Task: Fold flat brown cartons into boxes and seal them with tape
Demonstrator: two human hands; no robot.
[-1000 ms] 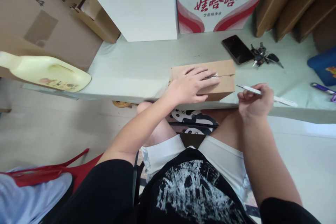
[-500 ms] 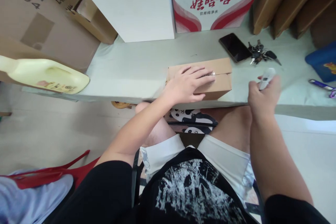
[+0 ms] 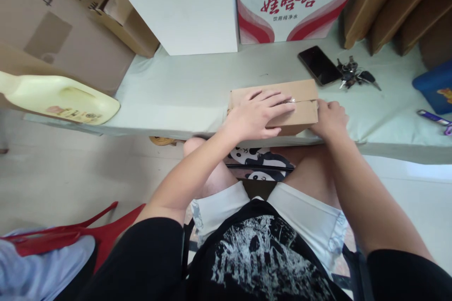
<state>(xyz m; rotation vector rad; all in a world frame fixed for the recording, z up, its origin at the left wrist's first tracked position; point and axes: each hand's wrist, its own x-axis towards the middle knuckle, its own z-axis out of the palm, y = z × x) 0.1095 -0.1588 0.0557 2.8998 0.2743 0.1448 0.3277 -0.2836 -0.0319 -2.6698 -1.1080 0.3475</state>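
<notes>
Palm down, our left hand [image 3: 251,115] lies across the top of the cardboard box [image 3: 302,90], its fingers slightly spread. Our right hand [image 3: 331,118] is curled at the box's right end, apparently touching it; we cannot tell whether it pinches anything. The box sits near the front edge of the surface [image 3: 197,80]. As we judge it, the work is partway: no flap is raised yet, while a narrow gap shows at the right end of the top seam [image 3: 306,101]. Our left hand hides much of that seam. Just beyond the far right corner we have a phone [image 3: 319,65], which may crowd that side, with a bunch of keys [image 3: 351,75] beside it. White boxes [image 3: 183,23] and a red-printed carton [image 3: 296,7] stand along the back; a yellow bottle [image 3: 38,91] lies well apart at our left.
</notes>
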